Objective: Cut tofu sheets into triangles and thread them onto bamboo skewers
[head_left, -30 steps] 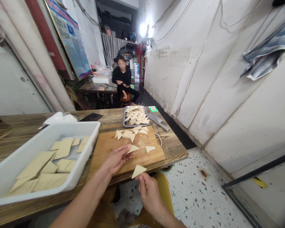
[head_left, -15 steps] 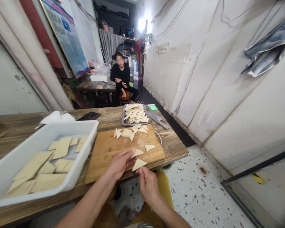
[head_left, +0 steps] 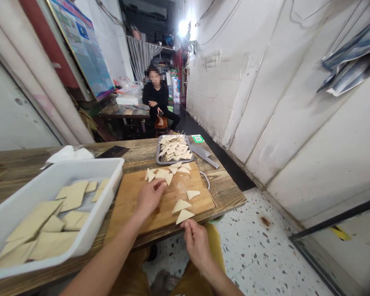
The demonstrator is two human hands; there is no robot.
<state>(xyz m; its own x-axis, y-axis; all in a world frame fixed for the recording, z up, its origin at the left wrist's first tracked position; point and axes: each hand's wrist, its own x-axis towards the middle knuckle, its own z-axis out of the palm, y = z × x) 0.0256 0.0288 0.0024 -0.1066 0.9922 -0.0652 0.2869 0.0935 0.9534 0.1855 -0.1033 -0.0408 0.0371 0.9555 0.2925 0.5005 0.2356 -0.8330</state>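
Observation:
My right hand [head_left: 199,242] is closed in a pinch at the lower corner of a pale tofu-sheet triangle [head_left: 185,216], by the cutting board's near edge. Another tofu-sheet triangle [head_left: 181,205] lies on the wooden cutting board [head_left: 132,209] just beyond it. My left hand [head_left: 150,198] is over the board, thumb and fingers loosely curled and slightly apart, with nothing seen in them. Its fingertips are close to a cluster of folded triangles [head_left: 162,173] at the board's far side. A single triangle [head_left: 193,194] lies to the right on the board.
A white plastic tub [head_left: 119,172] with flat tofu sheets stands on the left. Behind the board are a metal tray [head_left: 158,158] heaped with skewered triangles and a cleaver [head_left: 205,155]. Thin sticks [head_left: 212,193] lie at the board's right. A person [head_left: 156,96] sits farther back.
My left hand has let go of a triangle, now on the board, and moved forward towards the far cluster. My right hand still pinches its triangle, almost in place.

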